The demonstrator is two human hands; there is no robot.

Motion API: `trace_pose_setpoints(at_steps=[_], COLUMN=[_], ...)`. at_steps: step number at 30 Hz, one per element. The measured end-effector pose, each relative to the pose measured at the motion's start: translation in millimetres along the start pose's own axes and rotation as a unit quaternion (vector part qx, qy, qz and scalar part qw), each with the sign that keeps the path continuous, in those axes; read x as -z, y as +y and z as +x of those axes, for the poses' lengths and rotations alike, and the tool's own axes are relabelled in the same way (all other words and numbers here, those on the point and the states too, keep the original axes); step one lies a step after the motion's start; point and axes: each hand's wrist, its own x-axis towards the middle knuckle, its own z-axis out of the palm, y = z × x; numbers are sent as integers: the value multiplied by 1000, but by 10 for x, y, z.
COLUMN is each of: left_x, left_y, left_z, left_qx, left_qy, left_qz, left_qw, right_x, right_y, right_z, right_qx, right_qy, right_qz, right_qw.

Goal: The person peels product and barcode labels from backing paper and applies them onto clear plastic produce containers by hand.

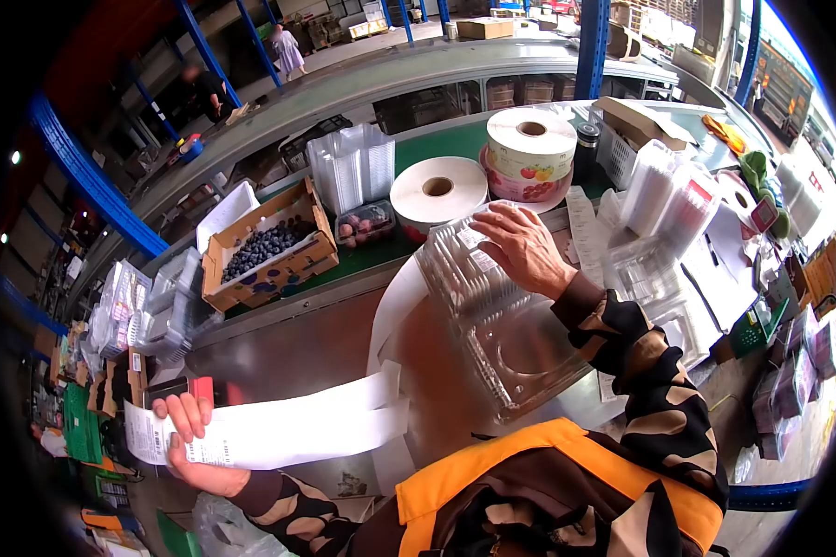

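Note:
My left hand (200, 444) is closed round a strip of white labels (297, 429), which has small printed barcodes near my fingers and a bare stretch reaching right. My right hand (522, 246) rests with its fingers stretched out over a stack of clear plastic clamshell boxes (464, 269). An open clamshell lid (522, 357) spreads toward me from that stack. Just behind my right hand stand a white label roll (423, 197) and another roll with printed fruit labels (529, 158). What my right fingertips touch is partly hidden.
A cardboard box of blueberries (267, 252) and a clear punnet of reddish fruit (366, 225) stand on the green belt. Stacked clear containers (351, 167) rise behind them. More plastic boxes (669, 190) crowd the right. Blue posts (593, 51) frame the bench; two people are far back.

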Motion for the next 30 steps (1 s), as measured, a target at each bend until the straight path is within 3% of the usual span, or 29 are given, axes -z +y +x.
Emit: trace_pose_setpoints(at_steps=[1,4,5,8,11,13,16,17,18,19,20,21,23,25,26,27,30], left_x=[-29,-54,-38,202,387,714,1268,1527,1722,1862,1939,2045,1881,2263,2163,2365,1835], left_y=[161,450,366,67,-416,-781,-1304,-1508,-1713,-1897,-2040,-2206,-2365,-2783,-2837,-3074,-2992], left_z=[116,392,364,554,543,448,92,-53,-232,-451,-583,-736,-844,-1140,-1149,-1340,-1188], left_qx=[-18,-31,-70,-27,47,126,318,399,457,474,503,548,607,545,550,556,505], left_qy=[-24,-45,74,-38,-1,10,-22,-39,-31,-11,-56,-53,-15,-57,-74,-5,119], left_qz=[39,321,439,636,824,849,739,735,665,585,613,585,485,506,516,367,186], left_qw=[999,945,893,770,565,513,594,547,590,658,607,596,629,666,652,746,834], right_x=[-61,-214,-216,-270,-269,-254,-57,-13,5,0,-17,-181,-552,-1062,-1149,-1310,-1433], right_y=[21,81,128,122,31,-3,-272,-442,-637,-814,-1008,-1095,-1234,-1256,-1335,-1356,-1357], right_z=[-69,-167,-186,-231,-255,-256,-126,-76,-5,89,159,204,275,280,351,360,334], right_qx=[12,-103,-108,-130,-127,-126,-62,-41,-5,49,55,60,70,100,76,58,33], right_qy=[-74,-41,-27,8,48,78,109,105,91,59,-15,-84,-225,-324,-393,-404,-373], right_qz=[-22,-66,-85,-74,-55,-61,-60,-37,26,85,130,180,196,133,92,95,115], right_qw=[997,992,990,989,989,987,990,993,995,993,990,978,952,931,912,908,920])
